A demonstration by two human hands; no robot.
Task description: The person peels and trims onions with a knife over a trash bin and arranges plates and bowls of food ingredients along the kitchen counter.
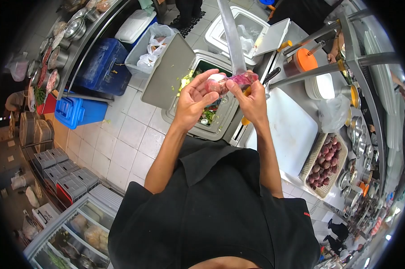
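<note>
My left hand [194, 99] cups a red onion [216, 84] in its curled fingers, above the open grey bin. My right hand [252, 101] grips a large knife [233, 40], whose wide blade points away from me. The right thumb presses against the onion's side, and purple onion skin [245, 79] lies between the right fingers and the blade. Most of the knife's handle is hidden by the hand. Below both hands, the grey bin [218, 130] holds vegetable scraps and other waste; its lid [168, 74] is swung open to the left.
On the steel counter to the right lie a white cutting board [285, 130] and a basket [321, 190] of red onions. An orange-lidded container [306, 58] and a metal shelf frame [305, 77] stand farther along. Blue bins [106, 67] and a lined waste bin [142, 62] are at left.
</note>
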